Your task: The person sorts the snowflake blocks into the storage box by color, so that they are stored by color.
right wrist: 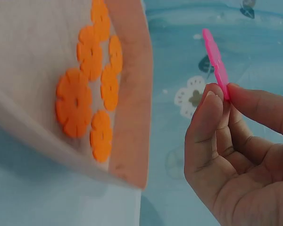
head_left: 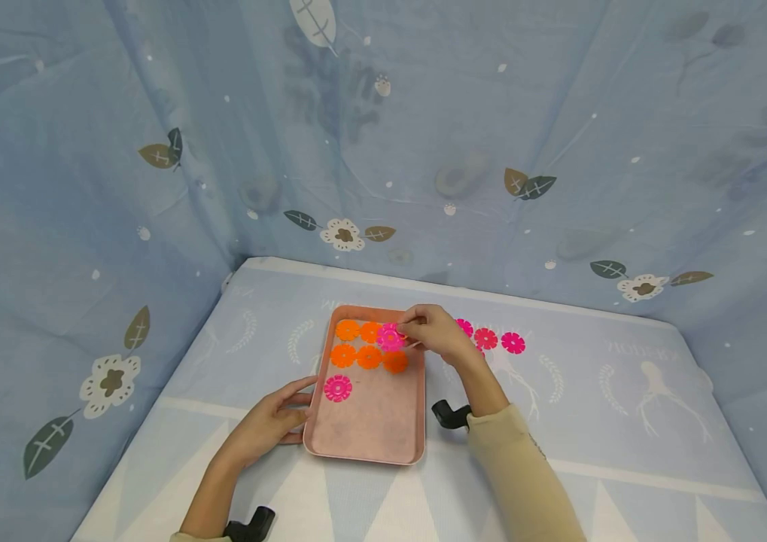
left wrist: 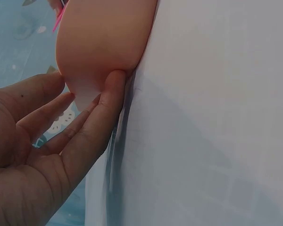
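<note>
1. Right hand (head_left: 436, 331), yours: thumb and fingers pinch one pink flower disc (head_left: 391, 339), raised, showing toward the tray's 1 o'clock in the head view.
2. Orange discs (head_left: 369, 357), six: in two rows below your pinch, toward 12 o'clock of the tray (head_left: 364, 429).
3. Lone pink disc (head_left: 338, 388): lying in the tray, 9 o'clock.
4. Left hand (head_left: 271, 421), yours: fingers spread, touching the tray's side at 8 o'clock.
5. Loose pink discs (head_left: 512, 343): outside the tray, 2 o'clock, some partly hidden.
</note>
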Motion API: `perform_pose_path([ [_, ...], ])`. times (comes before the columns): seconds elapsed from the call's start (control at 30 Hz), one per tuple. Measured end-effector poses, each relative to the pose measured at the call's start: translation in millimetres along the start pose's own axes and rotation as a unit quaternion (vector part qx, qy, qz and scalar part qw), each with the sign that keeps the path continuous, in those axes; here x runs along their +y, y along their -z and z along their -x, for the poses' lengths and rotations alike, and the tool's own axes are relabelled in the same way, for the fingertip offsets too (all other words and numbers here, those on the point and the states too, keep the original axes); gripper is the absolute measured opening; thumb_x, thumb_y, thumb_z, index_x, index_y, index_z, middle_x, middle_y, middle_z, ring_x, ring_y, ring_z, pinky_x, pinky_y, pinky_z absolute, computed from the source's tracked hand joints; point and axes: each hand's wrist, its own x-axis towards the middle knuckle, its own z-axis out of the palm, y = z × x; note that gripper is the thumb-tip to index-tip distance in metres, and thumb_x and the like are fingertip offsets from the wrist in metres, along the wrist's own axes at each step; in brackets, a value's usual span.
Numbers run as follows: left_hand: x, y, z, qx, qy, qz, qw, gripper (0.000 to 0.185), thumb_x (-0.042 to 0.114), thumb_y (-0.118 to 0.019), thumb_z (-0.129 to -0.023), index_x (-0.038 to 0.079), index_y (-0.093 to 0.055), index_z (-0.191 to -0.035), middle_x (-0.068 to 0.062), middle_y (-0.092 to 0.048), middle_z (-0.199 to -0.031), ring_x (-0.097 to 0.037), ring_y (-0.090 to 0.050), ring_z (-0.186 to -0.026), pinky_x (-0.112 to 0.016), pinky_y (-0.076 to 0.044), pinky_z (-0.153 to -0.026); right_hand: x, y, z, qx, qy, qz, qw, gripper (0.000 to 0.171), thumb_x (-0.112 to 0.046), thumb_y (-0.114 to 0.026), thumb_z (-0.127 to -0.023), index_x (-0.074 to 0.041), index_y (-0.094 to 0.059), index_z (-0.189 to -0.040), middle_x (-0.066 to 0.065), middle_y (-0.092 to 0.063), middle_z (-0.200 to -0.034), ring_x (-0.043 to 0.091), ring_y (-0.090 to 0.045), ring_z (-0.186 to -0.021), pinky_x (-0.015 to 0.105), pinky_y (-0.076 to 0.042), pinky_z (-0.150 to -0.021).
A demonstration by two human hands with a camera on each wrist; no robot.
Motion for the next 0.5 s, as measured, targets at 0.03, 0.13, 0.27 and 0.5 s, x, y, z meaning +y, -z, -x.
perform_pose_path([
  [0.03, -0.3, 0.1, 0.1, -0.001, 0.0, 0.0, 1.0, 0.056, 0.011, -0.059, -0.102, 0.011, -0.038, -0.155, -0.027, -0.045, -0.142, -0.037, -0.063, -0.112, -0.044, -0.058, -0.083, -1, -4, -1, -0.004, 0.003, 0.003, 1.0, 0.018, -0.008, -0.064, -0.098, 0.007, -0.064, -0.107, 0.015, -0.066, -0.095, 0.048, -0.064, -0.093, 0.054, -0.056, -0.083],
  [0.13, -0.6, 0.4, 0.5, -0.003, -0.003, 0.001, 1.0, 0.056, 0.011, -0.058, -0.102, 0.011, -0.037, -0.155, -0.028, -0.045, -0.142, -0.037, -0.063, -0.112, -0.044, -0.058, -0.083, -3, -17, -4, -0.015, -0.001, 0.002, 1.0, 0.016, -0.008, -0.064, -0.098, 0.006, -0.065, -0.106, 0.014, -0.066, -0.094, 0.044, -0.065, -0.09, 0.054, -0.056, -0.083],
  [0.27, -1.0, 1.1, 0.8, -0.005, -0.005, 0.001, 1.0, 0.056, 0.01, -0.058, -0.102, 0.011, -0.037, -0.155, -0.028, -0.045, -0.142, -0.038, -0.062, -0.113, -0.044, -0.058, -0.083, 1, -31, -9, -0.022, -0.005, 0.005, 1.0, 0.013, -0.007, -0.064, -0.098, 0.004, -0.067, -0.102, 0.012, -0.066, -0.089, 0.033, -0.066, -0.079, 0.047, -0.059, -0.077],
  [0.5, -0.4, 1.3, 0.4, -0.002, -0.004, 0.0, 1.0, 0.057, 0.011, -0.059, -0.102, 0.011, -0.038, -0.155, -0.028, -0.045, -0.143, -0.037, -0.062, -0.113, -0.044, -0.058, -0.083, 20, -48, -16, -0.028, -0.004, 0.06, 0.998, 0.008, -0.007, -0.067, -0.096, 0.0, -0.07, -0.096, 0.007, -0.067, -0.085, 0.021, -0.064, -0.07, 0.036, -0.059, -0.069],
])
